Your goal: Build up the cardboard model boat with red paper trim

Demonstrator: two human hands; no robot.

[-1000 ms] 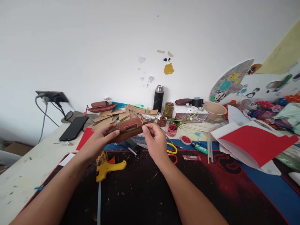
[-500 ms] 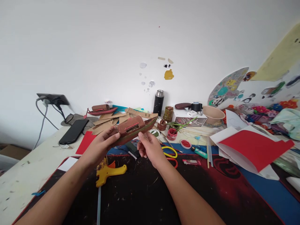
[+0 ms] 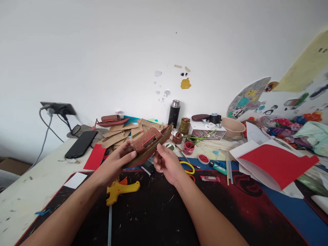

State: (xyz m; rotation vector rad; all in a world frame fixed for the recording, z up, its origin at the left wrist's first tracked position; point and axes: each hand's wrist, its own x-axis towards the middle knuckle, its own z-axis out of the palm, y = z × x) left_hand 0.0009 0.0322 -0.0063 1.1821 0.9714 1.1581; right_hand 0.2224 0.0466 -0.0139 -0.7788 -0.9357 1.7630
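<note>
A small model boat [image 3: 150,141] with a brown arched cabin and a greenish hull is held up above the dark desk mat, its pointed end tilted up to the right. My left hand [image 3: 116,162] grips its near left end, thumb along the side. Fingers of my right hand [image 3: 167,162] are curled, the thumb pressed to the hull's lower right side. Below the boat, a yellow glue gun [image 3: 121,189] with a clear glue stick lies on the mat. Behind to the left stands a similar finished-looking boat [image 3: 112,121] with a red hull.
Cardboard pieces [image 3: 115,135], a black flask [image 3: 174,114] and open paint jars [image 3: 189,147] crowd the back. Yellow-handled scissors [image 3: 188,167] lie beside my right hand. A phone [image 3: 81,144] rests at left; folded red paper [image 3: 274,164] sits at right.
The boat has tilted more steeply, its pointed end higher relative to the other end. Both hands have shifted slightly to the right with it and keep hold.
</note>
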